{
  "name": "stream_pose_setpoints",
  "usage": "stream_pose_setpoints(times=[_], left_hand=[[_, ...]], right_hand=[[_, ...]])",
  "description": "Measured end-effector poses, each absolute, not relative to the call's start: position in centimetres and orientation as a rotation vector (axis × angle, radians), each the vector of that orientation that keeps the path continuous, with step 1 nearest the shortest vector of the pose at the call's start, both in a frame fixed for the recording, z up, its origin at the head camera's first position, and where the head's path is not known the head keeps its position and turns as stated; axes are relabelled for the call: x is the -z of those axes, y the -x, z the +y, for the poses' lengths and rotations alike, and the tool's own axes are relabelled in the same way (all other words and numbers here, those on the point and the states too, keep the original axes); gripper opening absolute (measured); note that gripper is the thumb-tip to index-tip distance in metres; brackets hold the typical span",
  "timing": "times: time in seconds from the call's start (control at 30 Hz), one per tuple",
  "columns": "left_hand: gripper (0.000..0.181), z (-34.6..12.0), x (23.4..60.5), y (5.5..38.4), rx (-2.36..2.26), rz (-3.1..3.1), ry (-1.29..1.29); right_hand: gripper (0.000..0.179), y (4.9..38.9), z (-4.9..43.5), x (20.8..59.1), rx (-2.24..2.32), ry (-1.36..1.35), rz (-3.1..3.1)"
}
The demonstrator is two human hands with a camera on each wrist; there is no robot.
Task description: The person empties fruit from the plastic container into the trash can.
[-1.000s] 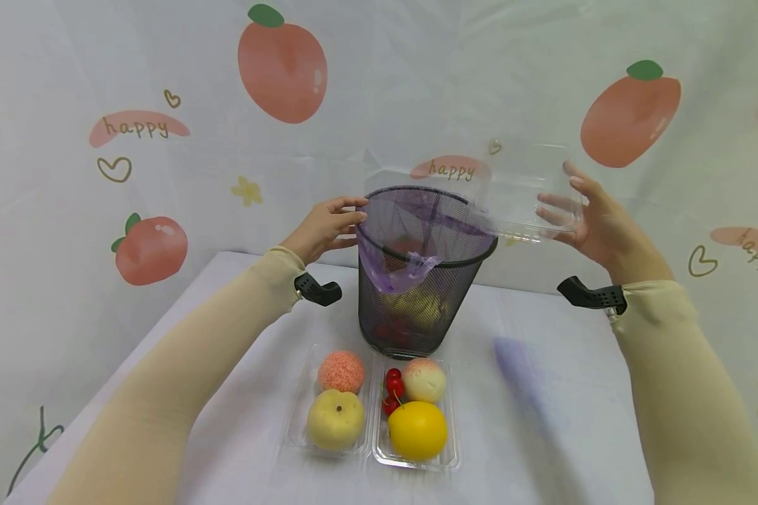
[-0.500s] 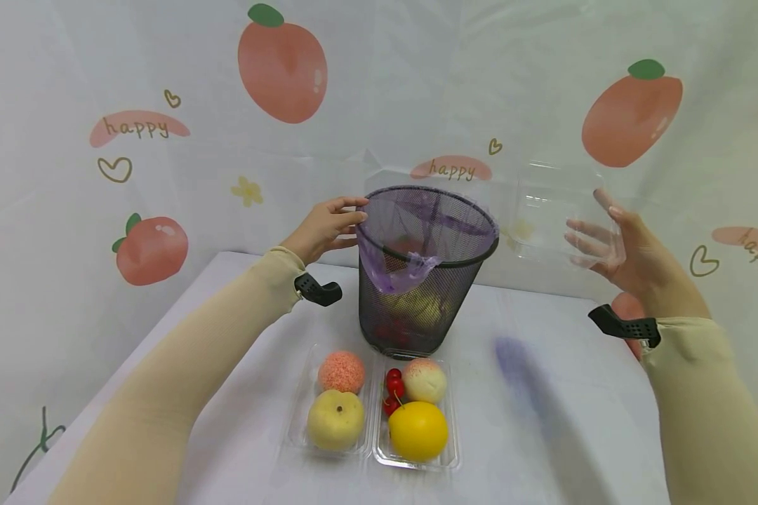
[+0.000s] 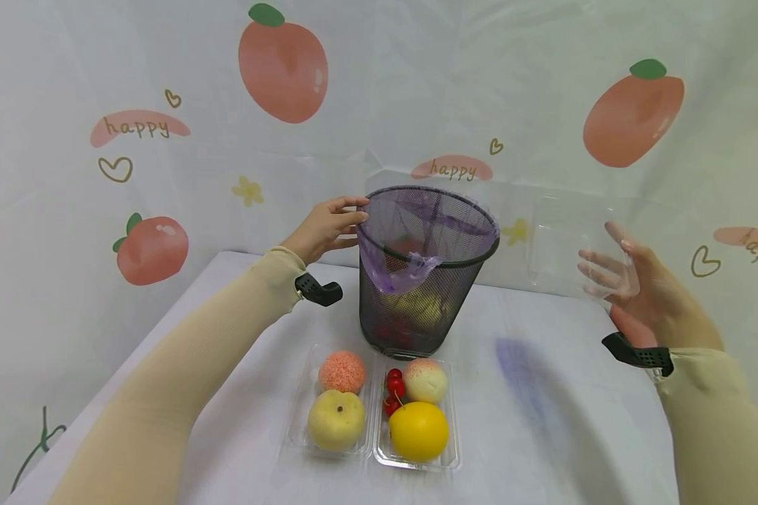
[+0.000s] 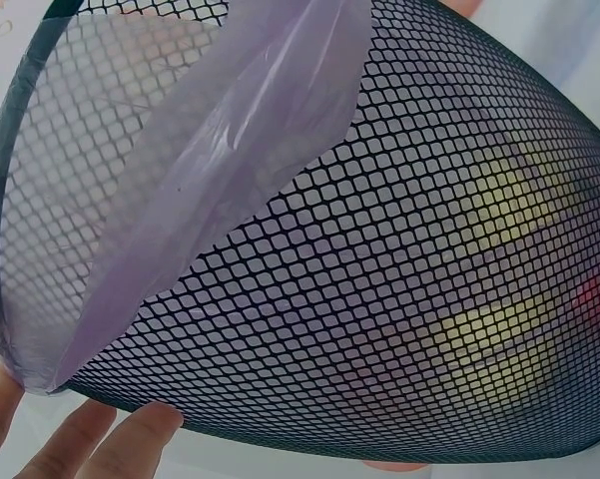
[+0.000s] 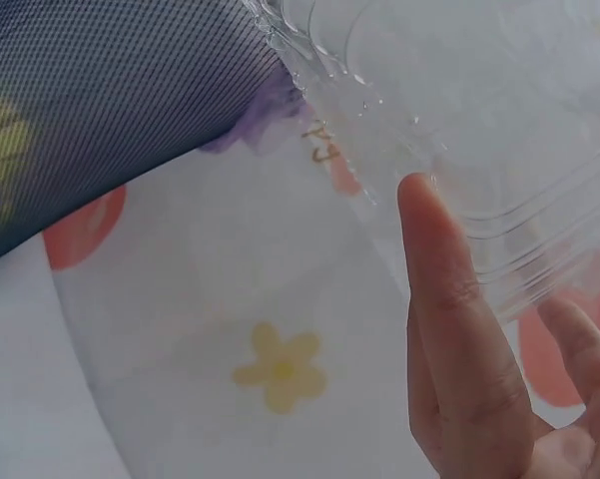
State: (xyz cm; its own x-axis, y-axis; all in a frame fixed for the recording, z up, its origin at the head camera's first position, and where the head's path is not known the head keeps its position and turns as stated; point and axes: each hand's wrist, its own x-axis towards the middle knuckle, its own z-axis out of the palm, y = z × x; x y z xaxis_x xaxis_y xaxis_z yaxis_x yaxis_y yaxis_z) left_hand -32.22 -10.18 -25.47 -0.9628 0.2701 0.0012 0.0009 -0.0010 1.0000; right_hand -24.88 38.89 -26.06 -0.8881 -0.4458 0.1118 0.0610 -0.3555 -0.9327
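My left hand (image 3: 328,226) grips the rim of a black mesh wastebasket (image 3: 371,301) at its left side; the left wrist view shows fingertips (image 4: 145,429) against the mesh. A thin purple plastic bag (image 3: 399,273) lines the basket and folds over its rim. Blurry yellow and red shapes show through the mesh. Out to the right, my right hand (image 3: 660,294) holds a clear plastic container (image 3: 559,245) in the air between thumb and fingers. It is apart from the basket. In the right wrist view the transparent container (image 5: 499,120) has a ridged edge.
In front of the basket stand two clear trays side by side. The left tray (image 3: 298,428) holds a pink ball (image 3: 342,372) and a pale yellow fruit (image 3: 336,421). The right one (image 3: 453,449) holds cherries (image 3: 394,384), a peach (image 3: 426,381) and a bright yellow fruit (image 3: 419,431).
My right hand has moved right and down, carrying the clear container away from above the basket's right rim. The left hand stays in place on the rim.
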Motion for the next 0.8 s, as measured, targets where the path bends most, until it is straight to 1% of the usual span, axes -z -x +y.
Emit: stream_pose_setpoints(times=[0.23,0.57,0.8], left_hand=[[0.043,-10.2,25.5,32.2,-2.069,2.083,-0.294],[0.042,-10.1,25.5,32.3,-2.070,2.082,-0.284],[0.043,-10.1,25.6,32.3,-2.070,2.081,-0.281]], right_hand=[[0.063,24.7,39.8,28.5,2.237,0.456,1.571],[0.056,24.3,40.3,32.1,2.112,0.366,1.602],[0.057,24.3,39.5,34.1,1.987,0.259,1.768]])
